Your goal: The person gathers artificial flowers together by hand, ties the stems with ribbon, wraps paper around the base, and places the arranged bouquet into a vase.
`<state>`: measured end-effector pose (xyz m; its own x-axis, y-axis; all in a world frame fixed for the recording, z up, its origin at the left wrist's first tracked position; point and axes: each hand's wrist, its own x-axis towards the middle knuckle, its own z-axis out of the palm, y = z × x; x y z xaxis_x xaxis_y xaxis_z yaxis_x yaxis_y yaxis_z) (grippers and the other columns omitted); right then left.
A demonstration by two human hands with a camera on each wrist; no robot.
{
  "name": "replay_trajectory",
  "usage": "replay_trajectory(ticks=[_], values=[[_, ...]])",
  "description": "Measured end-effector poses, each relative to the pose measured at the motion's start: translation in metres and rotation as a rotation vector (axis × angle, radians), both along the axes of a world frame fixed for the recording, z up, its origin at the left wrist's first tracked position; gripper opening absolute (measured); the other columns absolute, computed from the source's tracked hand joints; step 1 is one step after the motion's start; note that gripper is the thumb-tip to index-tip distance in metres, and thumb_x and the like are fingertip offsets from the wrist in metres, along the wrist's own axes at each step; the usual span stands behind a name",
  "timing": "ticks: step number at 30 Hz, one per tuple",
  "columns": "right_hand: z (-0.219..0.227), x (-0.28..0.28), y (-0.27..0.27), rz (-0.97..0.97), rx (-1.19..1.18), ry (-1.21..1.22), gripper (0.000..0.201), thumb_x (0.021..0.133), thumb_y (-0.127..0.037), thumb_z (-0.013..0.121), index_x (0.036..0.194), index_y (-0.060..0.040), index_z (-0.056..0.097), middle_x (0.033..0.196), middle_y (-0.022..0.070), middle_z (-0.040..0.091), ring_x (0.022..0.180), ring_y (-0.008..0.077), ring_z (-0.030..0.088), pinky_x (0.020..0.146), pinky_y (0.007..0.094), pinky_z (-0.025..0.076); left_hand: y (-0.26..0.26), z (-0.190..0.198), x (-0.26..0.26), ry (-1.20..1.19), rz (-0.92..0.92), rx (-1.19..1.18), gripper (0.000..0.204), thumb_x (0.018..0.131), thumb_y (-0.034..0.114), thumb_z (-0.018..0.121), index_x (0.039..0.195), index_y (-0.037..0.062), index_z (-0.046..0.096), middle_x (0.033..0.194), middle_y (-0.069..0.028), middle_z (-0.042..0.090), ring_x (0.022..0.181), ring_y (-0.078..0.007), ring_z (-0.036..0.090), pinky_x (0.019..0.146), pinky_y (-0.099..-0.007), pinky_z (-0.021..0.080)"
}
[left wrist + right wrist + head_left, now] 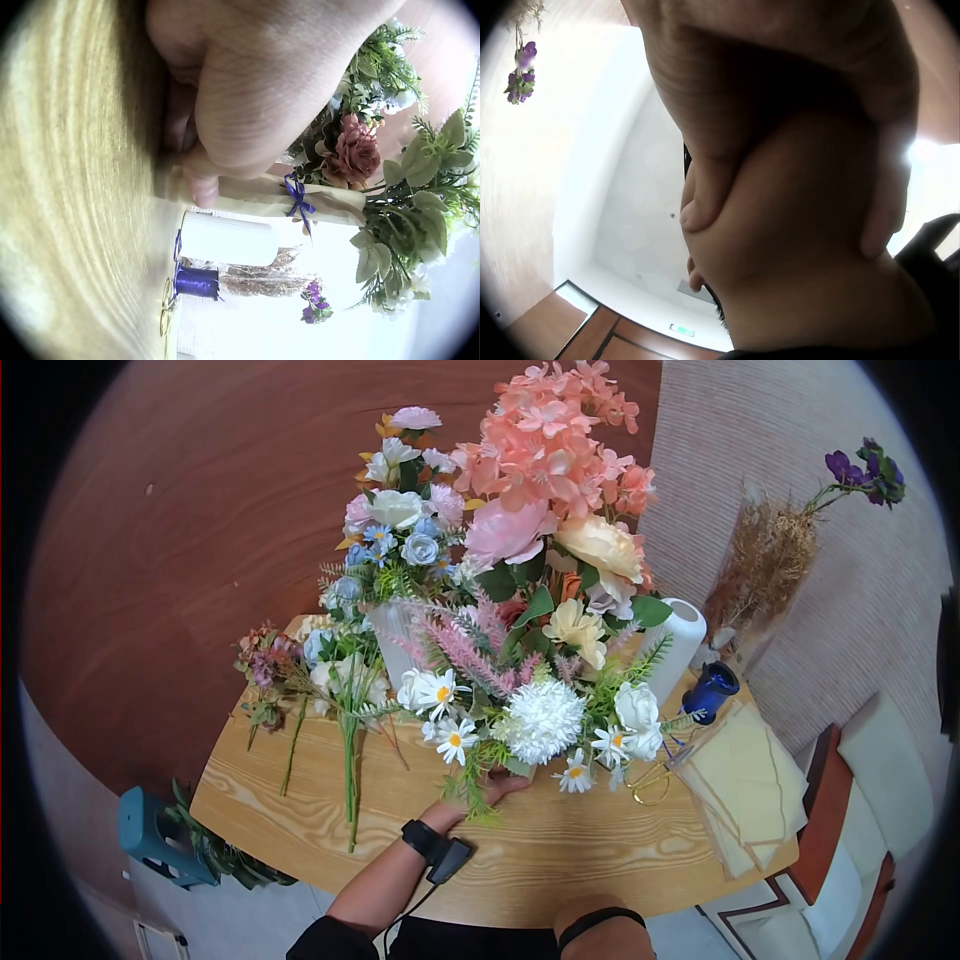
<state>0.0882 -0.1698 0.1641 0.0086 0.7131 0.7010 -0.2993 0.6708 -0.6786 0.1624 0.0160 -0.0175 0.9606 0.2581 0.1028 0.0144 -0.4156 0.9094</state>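
Observation:
In the head view my left hand (497,785) is low at the front of a bouquet with a fluffy white flower (545,720) and white daisies. Seen from the left wrist, the hand (255,82) grips the base of the bouquet's cream paper wrap (247,191), its thumb across the paper near the tabletop. A blue ribbon bow (298,196) ties the wrap. My right forearm (605,935) bends up at the bottom edge. In the right wrist view the right hand (780,45) rests on bare skin, thumb and fingers spread apart.
Long green stems (350,780) lie left on the wooden table (560,860). White ribbed vases (675,645) stand behind. At right are a blue ribbon spool (710,690), gold scissors (650,785) and cream wrapping sheets (750,790). A tall dried bunch (765,560) stands beyond.

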Motion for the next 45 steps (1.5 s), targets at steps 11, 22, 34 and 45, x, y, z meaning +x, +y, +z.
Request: replay_trajectory(ticks=[11,22,34,45], values=[[-0.009,0.016,-0.006,-0.053,0.02,-0.173,0.027,0.081,-0.019,0.049,0.078,0.0034,0.064,0.083,0.0211,0.063,0.067,0.0292,0.059,0.057,0.0357,0.046,-0.004,0.007,-0.002,-0.031,-0.056,-0.187,0.041,0.067,0.016,0.08,0.1,0.0046,0.06,0.081,-0.0003,0.058,0.071,-0.0108,0.05,0.064,-0.0267,0.045],[-0.01,0.014,-0.022,-0.124,-0.002,-0.335,0.025,0.08,-0.018,0.05,0.076,0.0019,0.064,0.081,0.0199,0.064,0.064,0.0284,0.059,0.055,0.0357,0.045,0.002,-0.002,-0.002,-0.051,-0.043,-0.068,0.026,0.072,0.023,0.075,0.079,0.0002,0.065,0.065,-0.0056,0.059,0.059,-0.0118,0.049,0.056,-0.0281,0.042],[-0.065,0.031,-0.056,-1.098,-0.574,0.072,0.037,0.082,-0.001,0.061,0.117,0.0069,0.05,0.111,0.0149,0.058,0.095,0.0167,0.058,0.083,0.0296,0.05,-0.024,0.073,-0.048,-0.224,-0.077,-0.035,0.017,0.076,0.009,0.069,0.067,-0.0027,0.059,0.053,0.0002,0.049,0.054,-0.0046,0.04,0.049,-0.0242,0.036],[-0.007,0.038,-0.008,-0.967,-0.33,-0.003,0.034,0.09,-0.015,0.054,0.116,0.0072,0.049,0.103,0.0163,0.062,0.093,0.0208,0.061,0.082,0.031,0.05,-0.057,0.148,-0.11,-0.277,-0.265,-0.121,0.017,0.078,0.01,0.068,0.087,-0.0038,0.066,0.067,-0.0047,0.065,0.062,-0.0044,0.055,0.057,-0.0224,0.046]])
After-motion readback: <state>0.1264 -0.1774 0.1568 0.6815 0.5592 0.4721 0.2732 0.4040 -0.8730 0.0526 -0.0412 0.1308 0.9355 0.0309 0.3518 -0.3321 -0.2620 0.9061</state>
